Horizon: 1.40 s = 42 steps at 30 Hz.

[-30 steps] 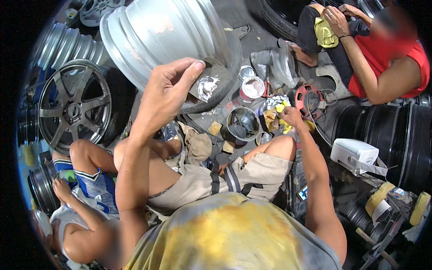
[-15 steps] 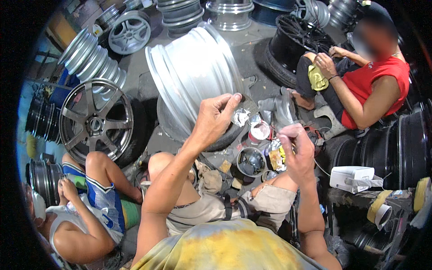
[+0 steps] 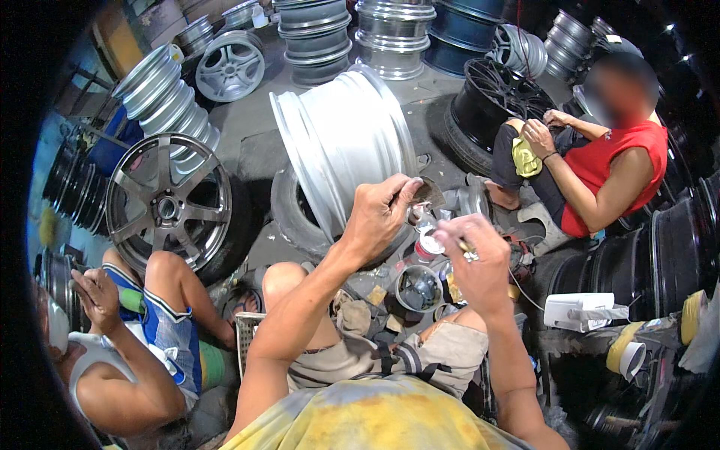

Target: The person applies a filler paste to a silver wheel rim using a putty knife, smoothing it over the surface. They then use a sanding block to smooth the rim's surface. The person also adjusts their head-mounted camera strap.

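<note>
My left hand (image 3: 381,216) is closed, thumb on top, pinching a thin dark grey flat piece (image 3: 430,195) in front of the silver wheel rim (image 3: 345,142). Just to the right, my right hand (image 3: 482,259) is raised with its fingers bent together, partly smeared by motion. What its fingertips pinch is too blurred to name. The fingertips are close to the flat piece, but I cannot tell if they touch it. Below the hands stand a small red-sided can (image 3: 427,250) with white stuff in it and a tub (image 3: 420,287) of dark liquid.
The silver rim leans on a tire (image 3: 289,199). A bronze spoked wheel (image 3: 166,210) stands at the left. A person in red (image 3: 622,172) sits at the right with a yellow cloth; another person (image 3: 131,367) sits at lower left. Stacked rims (image 3: 311,45) line the back.
My right hand has moved left and closer to the flat piece in my left hand. The whole view has shifted slightly. The person at lower left has raised a hand.
</note>
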{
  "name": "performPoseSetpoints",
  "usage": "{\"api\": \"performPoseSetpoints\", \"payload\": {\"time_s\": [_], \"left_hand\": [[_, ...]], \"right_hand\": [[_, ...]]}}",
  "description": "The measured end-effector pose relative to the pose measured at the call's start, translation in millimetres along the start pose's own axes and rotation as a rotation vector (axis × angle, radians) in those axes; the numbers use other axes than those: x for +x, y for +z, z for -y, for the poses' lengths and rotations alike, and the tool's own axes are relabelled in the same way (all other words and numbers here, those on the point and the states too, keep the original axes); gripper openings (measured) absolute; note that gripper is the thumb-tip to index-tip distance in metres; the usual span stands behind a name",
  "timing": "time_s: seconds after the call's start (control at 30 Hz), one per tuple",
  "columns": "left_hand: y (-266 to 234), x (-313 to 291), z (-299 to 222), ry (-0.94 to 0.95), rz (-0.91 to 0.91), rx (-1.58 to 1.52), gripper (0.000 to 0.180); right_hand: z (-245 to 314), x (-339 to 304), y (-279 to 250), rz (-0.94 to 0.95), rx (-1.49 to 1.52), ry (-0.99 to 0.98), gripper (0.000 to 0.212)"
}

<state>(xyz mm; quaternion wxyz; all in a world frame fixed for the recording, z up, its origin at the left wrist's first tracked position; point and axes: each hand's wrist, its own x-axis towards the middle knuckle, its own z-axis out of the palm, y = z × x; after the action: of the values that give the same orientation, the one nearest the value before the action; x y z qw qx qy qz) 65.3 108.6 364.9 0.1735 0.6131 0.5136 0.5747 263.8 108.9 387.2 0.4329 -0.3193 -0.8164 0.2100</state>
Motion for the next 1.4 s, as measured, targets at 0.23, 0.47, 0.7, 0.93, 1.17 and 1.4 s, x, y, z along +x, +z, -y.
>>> {"api": "performPoseSetpoints", "payload": {"time_s": [0.23, 0.47, 0.7, 0.93, 1.17, 1.4], "left_hand": [[-2.4, 1.2, 6.0, -0.002, -0.056, 0.017, 0.02], [-6.7, 3.2, 5.4, -0.025, -0.075, 0.038, 0.021], [-3.5, 2.0, 6.2, -0.024, -0.101, 0.009, 0.021], [-4.4, 3.0, 7.2, -0.049, -0.057, -0.027, 0.023], [-5.2, 3.9, -0.1, -0.015, -0.031, -0.082, 0.024], [-10.1, 4.6, 2.2, 0.003, 0.012, -0.115, 0.027]], "right_hand": [[5.5, 10.7, -10.4, -0.019, -0.054, 0.013, 0.01], [5.2, 11.7, -10.6, 0.022, -0.024, -0.011, 0.009], [7.6, 15.5, -5.0, 0.044, 0.014, -0.025, 0.009], [6.2, 20.1, -3.2, 0.025, 0.046, -0.016, 0.008], [2.9, 17.8, -4.9, 0.056, 0.091, 0.01, 0.008], [-20.7, 7.2, -5.5, -0.009, 0.404, 0.362, 0.009]]}}
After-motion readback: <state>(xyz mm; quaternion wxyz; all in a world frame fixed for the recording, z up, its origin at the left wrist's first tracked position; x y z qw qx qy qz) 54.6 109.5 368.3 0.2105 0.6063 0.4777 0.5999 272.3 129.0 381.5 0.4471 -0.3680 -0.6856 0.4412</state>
